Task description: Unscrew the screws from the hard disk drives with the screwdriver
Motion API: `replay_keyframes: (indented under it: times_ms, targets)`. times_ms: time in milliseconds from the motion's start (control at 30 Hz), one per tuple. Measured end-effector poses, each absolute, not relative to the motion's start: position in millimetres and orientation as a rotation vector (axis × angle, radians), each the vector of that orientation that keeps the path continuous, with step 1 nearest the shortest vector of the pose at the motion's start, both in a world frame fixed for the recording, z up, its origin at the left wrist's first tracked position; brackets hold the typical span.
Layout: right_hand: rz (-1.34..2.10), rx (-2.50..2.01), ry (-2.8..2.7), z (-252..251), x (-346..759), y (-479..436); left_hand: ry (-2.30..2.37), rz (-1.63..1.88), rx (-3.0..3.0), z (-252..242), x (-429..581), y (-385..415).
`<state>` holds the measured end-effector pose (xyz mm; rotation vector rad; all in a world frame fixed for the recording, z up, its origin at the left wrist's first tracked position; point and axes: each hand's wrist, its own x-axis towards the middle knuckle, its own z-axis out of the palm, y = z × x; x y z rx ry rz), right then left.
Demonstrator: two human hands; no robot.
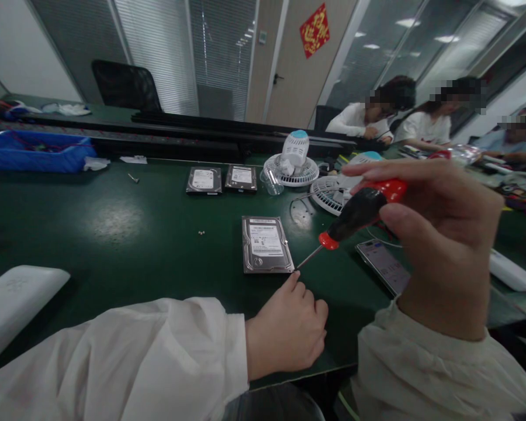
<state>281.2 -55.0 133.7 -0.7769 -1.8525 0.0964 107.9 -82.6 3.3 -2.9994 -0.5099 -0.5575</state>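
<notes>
Screwdriver [354, 217], clasped in your right hand [447, 216], reaches the four o'clock corner of the hard drive [264, 244]; your left hand [291, 327] points there, its grip unclear.

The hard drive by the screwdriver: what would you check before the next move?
1. Hard drive flat, label up: ok.
2. Screwdriver held in the right hand: ok.
3. Its tip at the drive's near right corner: ok.
4. Tip seated in a screw: cannot tell, too small.
5. Left hand clear of the tip: not ok, a fingertip is right beside it.
6. Tiny metal pieces contained: not ok, loose on the green table.
</notes>
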Motion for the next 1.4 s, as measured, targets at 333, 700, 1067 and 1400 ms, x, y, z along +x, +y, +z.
replay_keyframes:
  times_ms: [333, 700, 1067, 1400]
  targets:
    - [0.083, -0.814, -1.844, 131.6, 280.1, -55.9, -0.513, -0.549, -3.002, 3.7, 107.1, -83.2]
    - [0.018, -0.819, -1.837, 134.4, 273.9, -58.9, -0.506, -0.548, -3.001, 2.8, 108.0, -82.3]
    - [-0.031, -0.916, -1.816, 128.9, 273.6, -55.6, -0.5, -0.558, -2.984, 2.5, 108.0, -81.2]
    - [-0.133, -0.945, -1.908, 133.6, 277.3, -54.6, -0.502, -0.603, -2.965, 1.6, 108.0, -80.7]
